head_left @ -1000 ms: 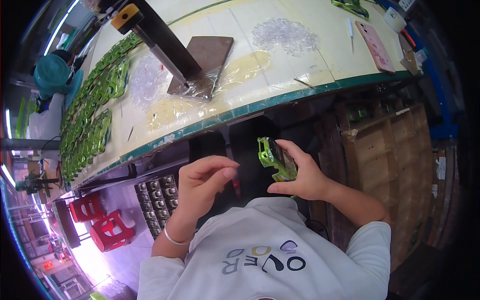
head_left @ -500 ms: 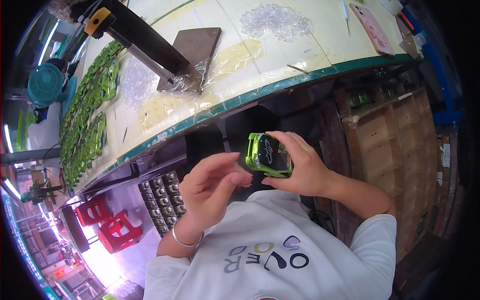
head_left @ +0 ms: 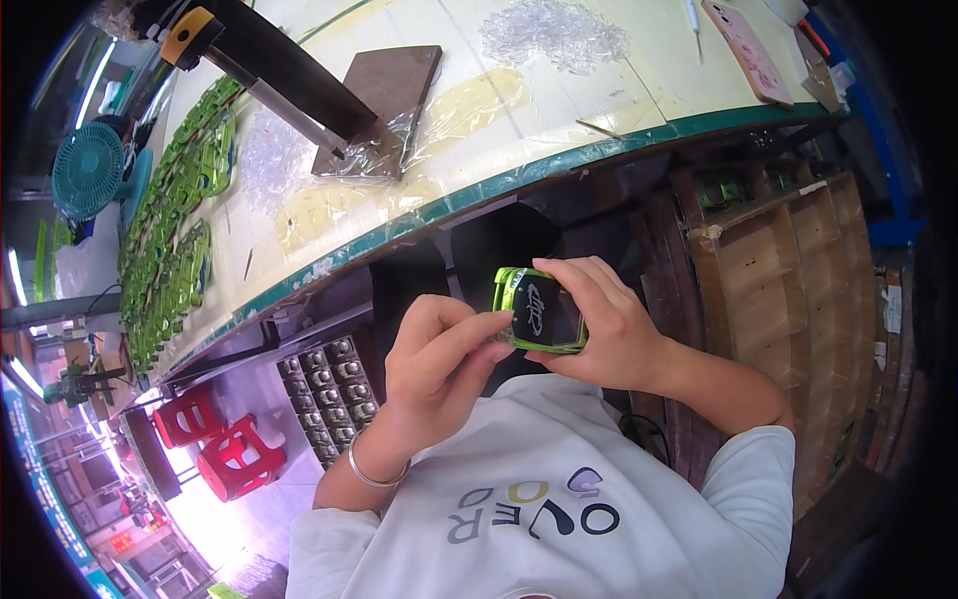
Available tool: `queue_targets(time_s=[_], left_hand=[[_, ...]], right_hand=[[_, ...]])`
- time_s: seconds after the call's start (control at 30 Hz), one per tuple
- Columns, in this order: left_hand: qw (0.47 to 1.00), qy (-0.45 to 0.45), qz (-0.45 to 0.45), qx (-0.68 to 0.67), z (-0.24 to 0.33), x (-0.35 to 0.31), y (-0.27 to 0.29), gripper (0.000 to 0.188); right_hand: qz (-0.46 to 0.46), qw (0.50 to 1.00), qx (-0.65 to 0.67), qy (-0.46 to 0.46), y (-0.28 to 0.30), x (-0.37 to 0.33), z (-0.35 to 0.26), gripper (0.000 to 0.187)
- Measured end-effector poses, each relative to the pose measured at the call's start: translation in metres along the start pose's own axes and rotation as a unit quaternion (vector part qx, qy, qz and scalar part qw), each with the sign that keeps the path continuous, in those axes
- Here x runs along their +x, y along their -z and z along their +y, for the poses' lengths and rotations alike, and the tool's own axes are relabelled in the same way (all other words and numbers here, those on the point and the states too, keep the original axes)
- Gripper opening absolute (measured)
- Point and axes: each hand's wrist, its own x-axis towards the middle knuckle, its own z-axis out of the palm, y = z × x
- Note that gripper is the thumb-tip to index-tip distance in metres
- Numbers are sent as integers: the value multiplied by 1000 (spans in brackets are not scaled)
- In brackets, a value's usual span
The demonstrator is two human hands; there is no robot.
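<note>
My right hand [head_left: 617, 324] grips a small bright-green frame with a dark panel [head_left: 536, 307] marked with pale script, fingers along its right side and thumb at the lower edge. The frame is held in front of my shirt, below the table's edge. My left hand [head_left: 434, 361] is closed in a pinch, thumb and index tips at the frame's lower left corner. What lies between those fingertips, if anything, is too small to make out.
On the table [head_left: 479, 165] are a brown block [head_left: 404, 75] under a dark press arm [head_left: 289, 75], clear plastic bits [head_left: 554, 35], rows of green frames [head_left: 180, 220], a pink phone [head_left: 746, 52] and a screwdriver [head_left: 695, 25]. Wooden trays [head_left: 788, 270] stand right, red stools [head_left: 239, 457] lower left.
My left hand has moved right, its fingers closing together, from just beside the green frame to its lower left corner. The right hand keeps its hold, nearly unmoved.
</note>
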Motion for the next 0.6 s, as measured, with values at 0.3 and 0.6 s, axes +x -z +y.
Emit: queue_targets(time_s=[0.3, 0.6], left_hand=[[998, -30, -19, 51, 5, 4, 3, 31], [995, -47, -27, 78, 9, 5, 5, 31]], right_hand=[[16, 1000, -7, 17, 0, 1, 0, 69], [15, 1000, -10, 17, -2, 0, 0, 69]])
